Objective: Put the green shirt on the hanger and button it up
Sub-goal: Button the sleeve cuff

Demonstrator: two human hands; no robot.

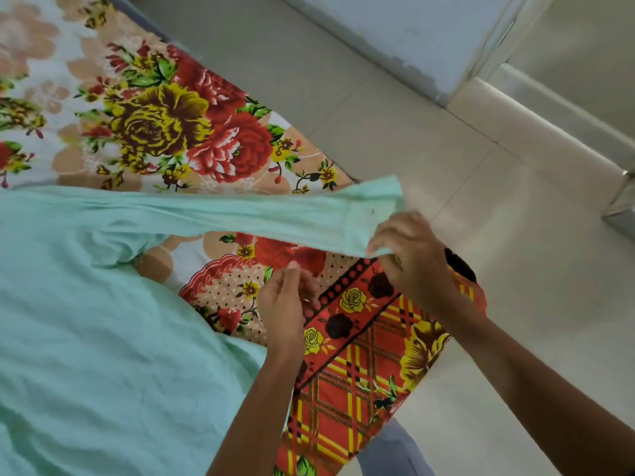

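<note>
A bed covered with a flowered bedsheet [165, 125] stands beside a pale tiled floor [481, 235]. The green shirt [86, 321] lies spread on it, body flat, one sleeve [257, 214] stretched out toward the bed's edge. The right hand [409, 249] pinches the cuff, seemingly to pull it straight. The left hand [285, 304] hovers just below, fingers half curled, grasping nothing I can see. No hanger shows, so hanging looks not yet begun.

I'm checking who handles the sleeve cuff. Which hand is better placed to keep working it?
The right hand: its fingers already pinch the cuff end of the green shirt sleeve, held up above the floral bedsheet. The left hand hangs below the sleeve, apparently holding nothing.
</note>
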